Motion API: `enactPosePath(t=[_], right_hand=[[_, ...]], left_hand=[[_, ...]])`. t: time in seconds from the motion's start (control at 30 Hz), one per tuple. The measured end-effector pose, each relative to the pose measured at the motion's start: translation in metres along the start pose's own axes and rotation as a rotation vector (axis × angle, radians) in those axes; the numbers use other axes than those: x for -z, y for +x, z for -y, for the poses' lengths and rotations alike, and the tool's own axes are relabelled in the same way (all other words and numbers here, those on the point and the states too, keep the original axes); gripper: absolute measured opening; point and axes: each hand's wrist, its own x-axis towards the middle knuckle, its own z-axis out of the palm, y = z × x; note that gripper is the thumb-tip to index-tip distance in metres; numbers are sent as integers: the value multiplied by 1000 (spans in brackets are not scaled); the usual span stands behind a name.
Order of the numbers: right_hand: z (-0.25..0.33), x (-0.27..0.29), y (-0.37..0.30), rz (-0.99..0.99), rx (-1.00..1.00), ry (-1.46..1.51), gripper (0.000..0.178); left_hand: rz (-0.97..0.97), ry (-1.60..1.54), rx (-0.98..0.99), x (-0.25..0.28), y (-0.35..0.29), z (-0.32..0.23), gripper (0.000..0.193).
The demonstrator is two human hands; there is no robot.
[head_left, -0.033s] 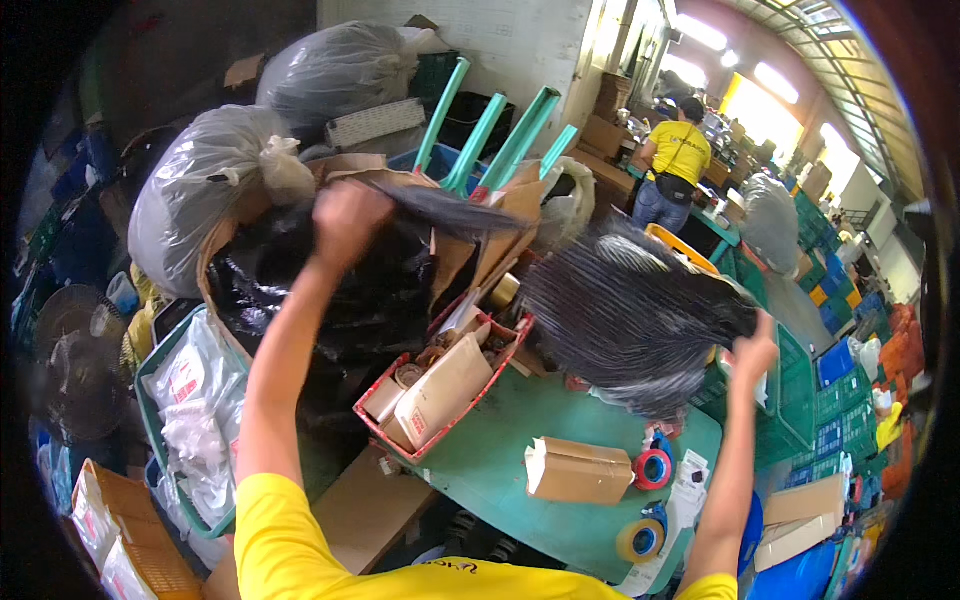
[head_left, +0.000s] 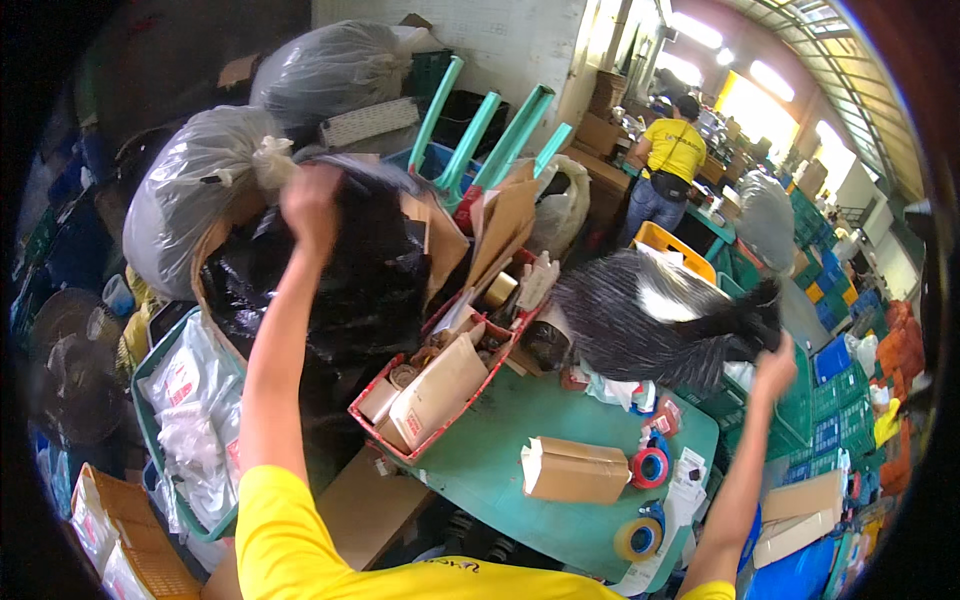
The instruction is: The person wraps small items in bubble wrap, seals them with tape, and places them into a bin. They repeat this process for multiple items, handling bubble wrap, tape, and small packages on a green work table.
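Observation:
My right hand [head_left: 776,368] grips the edge of a thin black plastic bag [head_left: 640,310], which hangs crinkled and spread over the far right of the green table [head_left: 480,440]. A pale patch shows at its middle. At the left my left hand [head_left: 312,210], somewhat blurred, is closed at the top of more black plastic [head_left: 330,280], which bulges within a large brown carton. Between the hands sits a red-edged box [head_left: 440,390] holding a folded brown packet, tape rolls and small items.
A small brown carton [head_left: 577,470], a red tape dispenser [head_left: 649,467] and a yellow tape roll [head_left: 638,540] lie on the table. Left stands a green crate [head_left: 150,400] of white bags. Upturned teal stool legs [head_left: 520,130] rise behind. A person in yellow [head_left: 672,150] stands farther back.
My left hand has moved slightly left and down, and the dark plastic strip stretching right from it has drawn back. My right hand has moved right, pulling the black bag along.

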Motion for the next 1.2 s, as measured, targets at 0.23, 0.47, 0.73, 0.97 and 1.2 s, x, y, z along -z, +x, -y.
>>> enactPosePath(t=[0.23,0.47,0.73,0.97,1.2], right_hand=[[-193,103,-18,48,161,466,25],[-7,166,-112,1213,270,574,50],[30,154,-125,1371,300,859,47],[-48,136,-112,1522,471,1097,37],[-86,-101,-216,1122,-509,980,47]], left_hand=[[1406,137,561,-130,-140,25,84],[920,-943,460,44,-27,-226,87],[1018,-1242,543,217,-65,-364,66],[1401,-1245,186,178,21,-288,42],[1054,-524,-689,-25,-96,-342,124]])
